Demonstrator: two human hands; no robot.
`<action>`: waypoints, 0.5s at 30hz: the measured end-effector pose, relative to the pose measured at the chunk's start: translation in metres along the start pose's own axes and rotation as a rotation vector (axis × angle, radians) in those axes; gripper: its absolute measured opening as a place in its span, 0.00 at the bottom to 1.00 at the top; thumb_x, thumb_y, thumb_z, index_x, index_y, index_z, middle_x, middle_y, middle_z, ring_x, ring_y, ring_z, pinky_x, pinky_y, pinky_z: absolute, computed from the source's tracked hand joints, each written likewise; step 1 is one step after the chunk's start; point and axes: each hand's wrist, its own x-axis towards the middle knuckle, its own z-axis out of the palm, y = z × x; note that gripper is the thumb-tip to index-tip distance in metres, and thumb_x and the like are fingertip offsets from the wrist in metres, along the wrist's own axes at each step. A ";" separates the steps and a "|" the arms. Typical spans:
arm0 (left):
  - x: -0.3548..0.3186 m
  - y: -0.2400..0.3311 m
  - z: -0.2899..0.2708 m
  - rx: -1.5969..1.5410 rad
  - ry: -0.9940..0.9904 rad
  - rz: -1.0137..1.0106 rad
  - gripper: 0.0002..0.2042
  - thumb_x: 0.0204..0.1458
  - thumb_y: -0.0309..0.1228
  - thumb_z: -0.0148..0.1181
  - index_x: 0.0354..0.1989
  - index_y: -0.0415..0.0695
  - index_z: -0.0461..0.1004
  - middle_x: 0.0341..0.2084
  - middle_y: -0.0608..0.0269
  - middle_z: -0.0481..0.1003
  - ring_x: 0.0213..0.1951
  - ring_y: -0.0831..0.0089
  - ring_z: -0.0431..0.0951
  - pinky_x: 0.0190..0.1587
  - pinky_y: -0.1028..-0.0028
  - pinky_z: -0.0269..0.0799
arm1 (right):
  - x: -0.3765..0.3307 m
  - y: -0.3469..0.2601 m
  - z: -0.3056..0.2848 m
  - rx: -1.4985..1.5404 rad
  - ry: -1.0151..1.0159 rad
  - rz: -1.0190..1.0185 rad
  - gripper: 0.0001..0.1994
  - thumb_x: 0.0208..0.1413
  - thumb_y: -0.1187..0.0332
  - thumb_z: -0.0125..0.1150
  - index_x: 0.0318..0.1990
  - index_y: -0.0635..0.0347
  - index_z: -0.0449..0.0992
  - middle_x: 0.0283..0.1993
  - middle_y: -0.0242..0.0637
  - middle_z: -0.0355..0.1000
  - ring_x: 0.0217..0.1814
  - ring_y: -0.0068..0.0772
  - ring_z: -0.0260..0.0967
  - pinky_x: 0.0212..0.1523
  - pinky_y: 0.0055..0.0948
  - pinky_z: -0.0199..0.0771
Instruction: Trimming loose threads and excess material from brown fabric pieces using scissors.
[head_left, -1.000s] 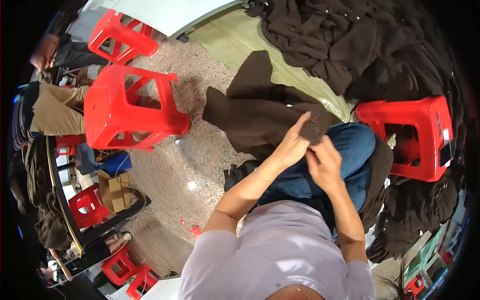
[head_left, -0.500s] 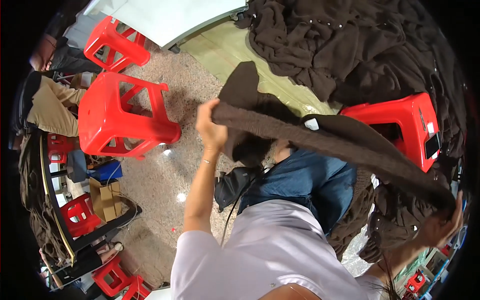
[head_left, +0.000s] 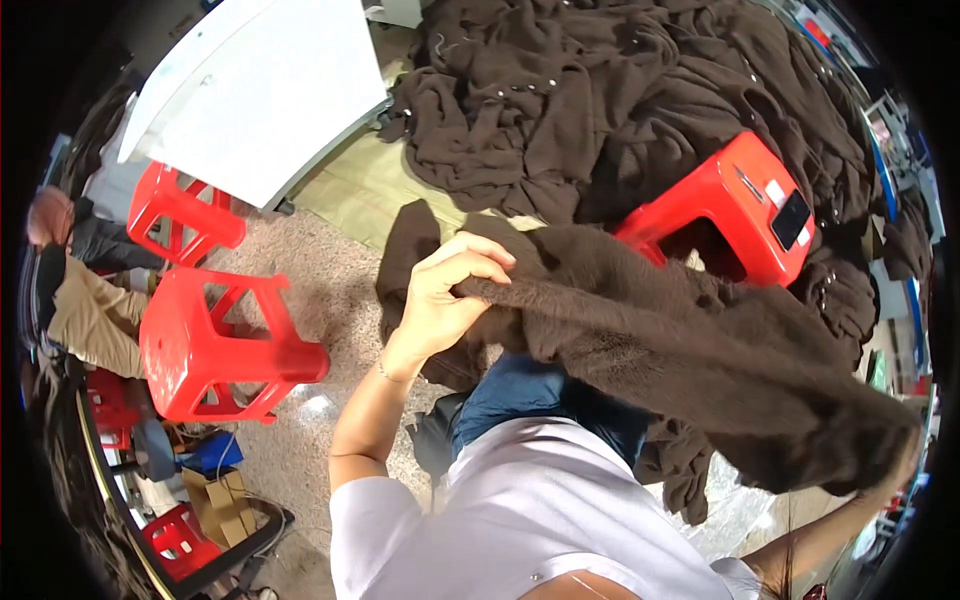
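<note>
Dark brown, fuzzy knit, and the garment [head_left: 640, 345] is up across the lap, slung from hand to hand! The left arm comes up from the near edge, elbow bent out to the left, a thin bracelet [head_left: 388, 375] at the wrist, the back of the left hand [head_left: 448, 298] turned up. Those left fingers are curled over, thumb underneath, the gap narrow, with the garment's edge pinched between them. Out on the right, the other arm reaches wide and low, almost to the rim of the view; the right hand [head_left: 908, 462] is dim and mostly tucked behind the cloth, touching its far right end, so the spread of those fingers cannot be told.

From the left fingertips the garment runs rightward and nearer, a long folded edge sloping down to the right hand, crossing above the blue jeans [head_left: 512, 405]. More brown cloth hangs just left of and below the left hand. Beyond, on the right, a red plastic stool [head_left: 755, 165] carries a smartphone [head_left: 791, 220], and past it spreads a heap of brown garments [head_left: 590, 110].
</note>
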 end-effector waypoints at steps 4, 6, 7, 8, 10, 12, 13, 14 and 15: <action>-0.018 -0.067 0.023 -0.215 -0.078 -0.256 0.10 0.45 0.15 0.66 0.38 0.36 0.81 0.36 0.59 0.80 0.39 0.75 0.79 0.43 0.77 0.73 | -0.069 0.000 0.028 0.213 -0.204 0.228 0.13 0.63 0.72 0.61 0.54 0.60 0.74 0.51 0.28 0.71 0.55 0.22 0.67 0.56 0.24 0.66; -0.036 -0.071 0.032 -0.335 -0.092 -0.534 0.08 0.51 0.18 0.65 0.40 0.35 0.81 0.38 0.64 0.82 0.41 0.83 0.77 0.45 0.79 0.73 | -0.071 0.016 0.045 0.103 -0.474 0.221 0.16 0.64 0.73 0.59 0.58 0.60 0.73 0.48 0.25 0.74 0.39 0.10 0.67 0.36 0.12 0.66; -0.032 -0.063 0.040 -0.384 -0.079 -0.551 0.09 0.52 0.19 0.66 0.42 0.35 0.81 0.38 0.64 0.82 0.41 0.82 0.77 0.46 0.78 0.73 | -0.074 0.029 0.058 0.069 -0.414 0.199 0.15 0.65 0.72 0.58 0.58 0.60 0.73 0.48 0.25 0.74 0.36 0.09 0.64 0.33 0.12 0.63; -0.027 -0.057 0.048 -0.436 -0.067 -0.568 0.10 0.52 0.20 0.66 0.43 0.35 0.81 0.39 0.64 0.82 0.41 0.81 0.78 0.46 0.78 0.73 | -0.076 0.039 0.071 0.031 -0.353 0.178 0.15 0.65 0.72 0.57 0.58 0.61 0.74 0.48 0.25 0.74 0.34 0.07 0.62 0.29 0.12 0.60; -0.023 -0.059 0.054 -0.335 -0.163 -0.585 0.10 0.51 0.20 0.67 0.42 0.35 0.81 0.38 0.65 0.81 0.41 0.81 0.77 0.46 0.79 0.73 | -0.075 0.045 0.094 0.143 -0.264 0.235 0.15 0.66 0.72 0.57 0.58 0.62 0.74 0.50 0.27 0.75 0.35 0.08 0.63 0.30 0.11 0.61; -0.026 -0.067 0.054 -0.242 -0.253 -0.601 0.10 0.51 0.20 0.69 0.42 0.35 0.80 0.37 0.66 0.80 0.41 0.81 0.77 0.45 0.79 0.73 | -0.068 0.048 0.095 0.246 -0.177 0.284 0.15 0.67 0.72 0.56 0.59 0.63 0.73 0.52 0.29 0.75 0.36 0.08 0.64 0.31 0.11 0.62; -0.028 -0.072 0.053 -0.233 -0.261 -0.624 0.10 0.50 0.20 0.69 0.40 0.34 0.79 0.35 0.68 0.79 0.40 0.81 0.76 0.45 0.79 0.73 | -0.059 0.051 0.088 0.276 -0.162 0.243 0.15 0.67 0.72 0.55 0.59 0.64 0.73 0.55 0.32 0.74 0.41 0.12 0.68 0.36 0.12 0.67; -0.029 -0.076 0.052 -0.225 -0.268 -0.646 0.09 0.49 0.19 0.70 0.39 0.34 0.79 0.33 0.69 0.77 0.39 0.82 0.76 0.44 0.79 0.73 | -0.051 0.053 0.081 0.305 -0.148 0.202 0.16 0.68 0.72 0.54 0.60 0.65 0.73 0.57 0.35 0.74 0.45 0.15 0.72 0.41 0.13 0.73; -0.026 -0.074 0.054 -0.166 -0.267 -0.684 0.08 0.48 0.17 0.70 0.35 0.34 0.77 0.30 0.72 0.73 0.37 0.83 0.74 0.42 0.80 0.72 | -0.051 0.032 0.100 0.332 -0.033 0.118 0.16 0.68 0.73 0.53 0.61 0.67 0.72 0.60 0.37 0.73 0.54 0.22 0.73 0.51 0.18 0.75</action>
